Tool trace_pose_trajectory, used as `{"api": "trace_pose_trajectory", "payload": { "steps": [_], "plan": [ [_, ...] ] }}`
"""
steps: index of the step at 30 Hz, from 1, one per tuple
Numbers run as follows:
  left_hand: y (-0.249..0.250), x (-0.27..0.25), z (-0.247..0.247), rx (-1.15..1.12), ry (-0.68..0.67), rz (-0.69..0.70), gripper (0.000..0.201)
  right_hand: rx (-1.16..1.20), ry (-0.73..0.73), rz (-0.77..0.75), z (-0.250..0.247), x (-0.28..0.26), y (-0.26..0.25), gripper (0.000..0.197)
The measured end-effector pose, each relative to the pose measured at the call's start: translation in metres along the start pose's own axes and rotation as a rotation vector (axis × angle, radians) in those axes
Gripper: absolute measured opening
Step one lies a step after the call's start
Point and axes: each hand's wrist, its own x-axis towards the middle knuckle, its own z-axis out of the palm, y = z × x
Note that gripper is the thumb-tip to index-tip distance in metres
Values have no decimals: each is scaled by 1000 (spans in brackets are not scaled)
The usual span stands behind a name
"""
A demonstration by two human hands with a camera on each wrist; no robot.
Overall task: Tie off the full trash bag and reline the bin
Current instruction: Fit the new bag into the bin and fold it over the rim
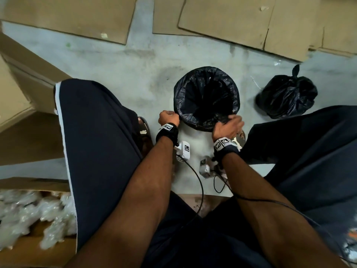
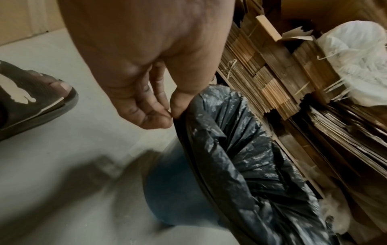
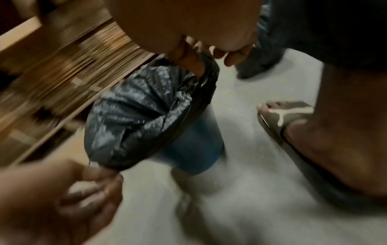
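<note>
Concrete floor [image 1: 116,55], cardboard sheets [image 1: 222,18] beyond hands. Tied full bag [image 1: 286,95]: beyond right hand [image 1: 229,125], done. Blue bin [image 3: 188,145] between hands; new liner [image 1: 206,97] folded over rim. Left hand [image 1: 168,118] pinches liner edge; right hand grips near edge. Left: final tucking.

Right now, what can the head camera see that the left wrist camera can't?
Only the head view shows the tied full bag on the floor, the right hand on the liner's rim, and flat cardboard sheets.

Only the left wrist view shows the bin's blue side and stacked cardboard edges.

Both show the left hand pinching the black liner.
</note>
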Motion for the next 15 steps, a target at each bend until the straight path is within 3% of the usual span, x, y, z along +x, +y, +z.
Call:
{"api": "trace_pose_trajectory", "payload": {
  "steps": [2,4,6,9,15],
  "plan": [
    [1,-13,-5,-5,-35,9,16,27,26,274,-6,2,6,48],
    [-4,-23,-7,29,-84,31,16,57,-85,396,-22,-1,7,65],
    [-16,-22,-3,81,-149,57,18,176,-286,496,-25,-4,9,54],
    [-36,-10,9,100,-284,63,14,362,-505,527,-15,1,12,39],
    [-26,-23,10,-104,-309,-7,23,506,-472,568,-5,13,22,41]
  ]
}}
